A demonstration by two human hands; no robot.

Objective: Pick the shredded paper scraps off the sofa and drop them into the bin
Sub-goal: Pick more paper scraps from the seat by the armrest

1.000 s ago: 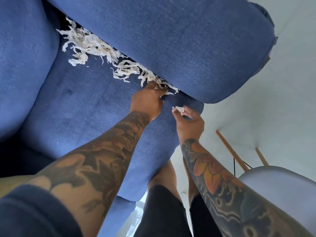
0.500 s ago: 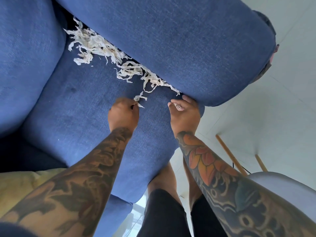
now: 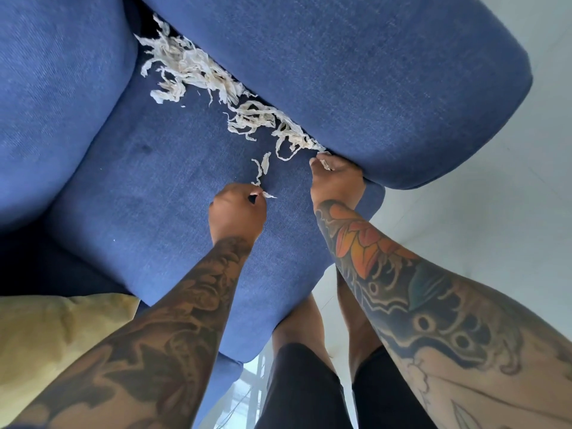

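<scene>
A blue sofa [image 3: 130, 168] fills most of the frame, its seat cushion in the middle, a back cushion at the upper left and a thick armrest [image 3: 356, 72] running across the top right. A long trail of shredded paper scraps [image 3: 198, 72] lies on the seat along the crease under the armrest, thickest at the upper left of the frame and thinning toward the centre right. The left hand [image 3: 236, 209], at the centre of the frame, has its fingers curled and pinches a thin strip of paper [image 3: 262, 170], which rises from the fingertips and curls upward, apart from the main trail. The right hand [image 3: 335, 178], just to the right and slightly higher, sits against the lower edge of the armrest at the near end of the trail; its fingers are curled and pinch a small tuft of paper [image 3: 325, 164] at the fingertips. Both forearms are bare and tattooed, reaching up from the bottom of the frame. A yellow cushion [image 3: 52, 335] shows at the lower left, beside the seat. The person's legs in dark shorts [image 3: 303, 388] stand at the bottom centre on a pale floor [image 3: 479, 236] that takes up the right side.
</scene>
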